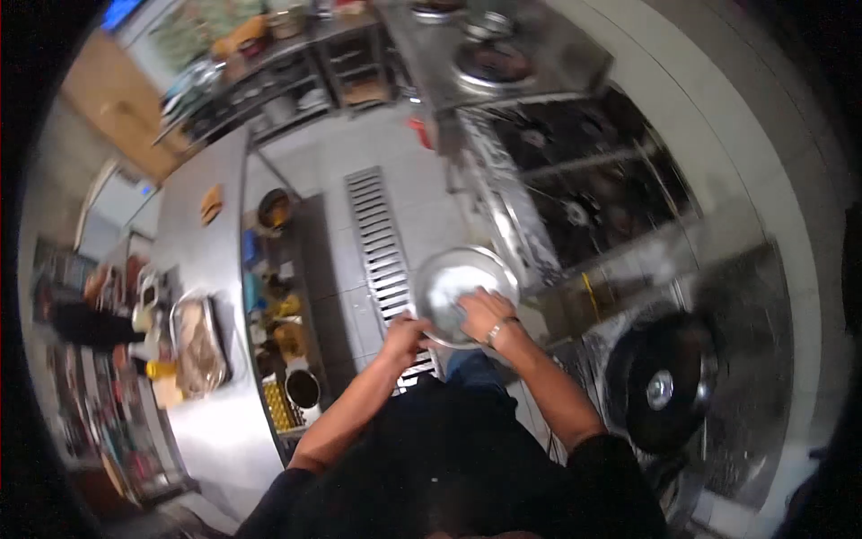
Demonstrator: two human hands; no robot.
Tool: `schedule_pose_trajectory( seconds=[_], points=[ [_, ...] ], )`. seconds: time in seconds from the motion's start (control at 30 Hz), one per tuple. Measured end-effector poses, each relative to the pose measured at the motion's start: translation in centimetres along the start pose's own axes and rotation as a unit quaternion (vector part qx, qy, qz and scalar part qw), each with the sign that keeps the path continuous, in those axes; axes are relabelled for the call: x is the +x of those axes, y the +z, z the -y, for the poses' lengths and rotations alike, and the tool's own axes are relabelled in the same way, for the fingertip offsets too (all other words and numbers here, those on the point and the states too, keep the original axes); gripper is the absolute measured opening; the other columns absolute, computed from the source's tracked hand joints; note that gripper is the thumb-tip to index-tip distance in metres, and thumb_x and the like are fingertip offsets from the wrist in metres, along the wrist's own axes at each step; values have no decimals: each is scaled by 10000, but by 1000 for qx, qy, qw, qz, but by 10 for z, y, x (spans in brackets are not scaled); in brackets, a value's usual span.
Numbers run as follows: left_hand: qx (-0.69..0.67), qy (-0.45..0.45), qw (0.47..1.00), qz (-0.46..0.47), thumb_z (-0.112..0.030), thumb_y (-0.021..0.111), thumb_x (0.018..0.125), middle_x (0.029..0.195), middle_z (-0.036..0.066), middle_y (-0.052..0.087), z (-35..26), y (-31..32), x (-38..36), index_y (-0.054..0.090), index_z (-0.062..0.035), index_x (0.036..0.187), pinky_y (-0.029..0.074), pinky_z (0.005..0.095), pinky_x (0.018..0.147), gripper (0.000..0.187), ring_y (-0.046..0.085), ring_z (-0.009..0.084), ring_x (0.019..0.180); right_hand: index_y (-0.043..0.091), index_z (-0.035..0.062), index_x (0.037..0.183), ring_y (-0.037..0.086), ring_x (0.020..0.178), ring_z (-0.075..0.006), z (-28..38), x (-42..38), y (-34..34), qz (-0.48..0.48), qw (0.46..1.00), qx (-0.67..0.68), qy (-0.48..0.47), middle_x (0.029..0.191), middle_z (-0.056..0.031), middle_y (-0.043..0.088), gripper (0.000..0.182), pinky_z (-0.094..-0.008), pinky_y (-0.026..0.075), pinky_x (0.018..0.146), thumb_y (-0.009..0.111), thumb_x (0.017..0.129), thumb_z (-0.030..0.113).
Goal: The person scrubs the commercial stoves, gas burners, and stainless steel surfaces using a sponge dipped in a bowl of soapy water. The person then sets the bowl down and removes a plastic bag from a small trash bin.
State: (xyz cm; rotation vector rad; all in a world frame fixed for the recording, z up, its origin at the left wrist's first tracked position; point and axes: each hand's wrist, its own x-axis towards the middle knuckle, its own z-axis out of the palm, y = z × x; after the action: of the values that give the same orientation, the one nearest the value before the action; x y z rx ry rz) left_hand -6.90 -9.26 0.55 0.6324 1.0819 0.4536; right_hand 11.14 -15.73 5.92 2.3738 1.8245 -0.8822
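A round, shiny metal bowl [446,260] is held out in front of my body, above the floor, with something whitish or a bright glare inside. My left hand [406,340] is closed on the bowl's near left rim. Over the bowl's near right side, my right hand [490,316] reaches inward with bent fingers held together, a bracelet or watch on the wrist. Blur hides the fingertips, so I cannot make out what they hold or press on.
To the right are a gas stove [584,202] and a large black wok [660,382]. A steel table [220,422] on the left bears a foil-like tray of food [199,346]. Below it, a shelf holds containers. A slotted drain [373,225] runs along the floor. Another person [90,323] stands far left.
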Motion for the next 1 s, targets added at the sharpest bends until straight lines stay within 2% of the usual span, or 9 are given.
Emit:
schedule_pose_trajectory(
  seconds=[0.07, 0.27, 0.37, 0.53, 0.57, 0.73, 0.83, 0.87, 1.0],
  points=[
    [-20, 2, 999, 29, 60, 559, 720, 853, 148, 617, -6, 3, 26, 546, 23, 913, 606, 398, 541, 197, 650, 255, 694, 604, 175, 1157, 578, 1001, -306, -27, 25, 10, -131, 990, 28, -53, 1110, -139, 562, 445, -415, 449, 919, 641, 717, 221],
    [22, 38, 998, 39, 106, 515, 722, 836, 140, 624, -39, 51, 72, 548, 24, 889, 611, 375, 543, 189, 657, 241, 666, 606, 139, 1149, 590, 987, -285, -85, 49, -38, -231, 928, 286, -54, 1083, -114, 596, 444, -372, 469, 895, 678, 715, 206],
    [26, 32, 999, 35, 109, 513, 723, 841, 140, 625, -43, 68, 101, 549, 26, 908, 612, 373, 543, 206, 655, 238, 664, 590, 45, 1137, 569, 1015, -149, -154, 73, -40, -205, 814, 529, -123, 1133, -51, 610, 421, -299, 457, 892, 663, 755, 205],
    [-15, 9, 1000, 16, 105, 507, 723, 902, 155, 622, -65, 103, 122, 544, 30, 984, 617, 404, 593, 274, 658, 269, 722, 588, 81, 1150, 537, 893, -109, -285, 77, -99, -236, 724, 648, 20, 1052, 2, 581, 410, -261, 452, 795, 627, 742, 113],
    [-3, 6, 1000, 10, 103, 501, 724, 907, 159, 625, -70, 110, 122, 537, 35, 1017, 616, 399, 596, 303, 661, 273, 727, 595, 76, 1128, 541, 890, -112, -333, 92, -99, -302, 809, 503, 31, 1023, -2, 593, 376, -263, 452, 794, 624, 755, 104],
    [22, 26, 999, -30, 69, 524, 721, 889, 149, 631, -83, 111, 122, 536, 42, 1028, 606, 347, 556, 308, 660, 247, 692, 543, 66, 1218, 552, 1096, -315, -476, 185, -168, -287, 872, 155, 366, 1219, -159, 566, 569, -404, 433, 944, 696, 737, 327],
    [18, 24, 996, -78, 52, 517, 717, 882, 127, 623, -95, 107, 107, 525, 34, 1027, 594, 336, 525, 311, 650, 226, 669, 488, 84, 1290, 522, 1136, -347, -545, 262, -98, -315, 870, -61, 375, 1301, -164, 503, 644, -463, 405, 979, 675, 758, 395],
    [3, 24, 997, -69, 52, 502, 713, 891, 114, 609, -96, 97, 103, 520, 26, 1019, 586, 336, 554, 309, 644, 225, 719, 457, 94, 1322, 504, 1162, -352, -520, 264, -115, -237, 882, 28, 406, 1345, -163, 461, 632, -489, 377, 1002, 637, 796, 393],
    [6, 30, 991, -134, -14, 522, 718, 945, 102, 594, -102, 77, 75, 522, 27, 1072, 530, 336, 648, 356, 607, 220, 806, 541, 63, 1220, 488, 1176, -353, -513, 271, -115, -62, 929, -107, 348, 1293, -188, 500, 458, -460, 377, 1008, 607, 830, 295]
  ],
)
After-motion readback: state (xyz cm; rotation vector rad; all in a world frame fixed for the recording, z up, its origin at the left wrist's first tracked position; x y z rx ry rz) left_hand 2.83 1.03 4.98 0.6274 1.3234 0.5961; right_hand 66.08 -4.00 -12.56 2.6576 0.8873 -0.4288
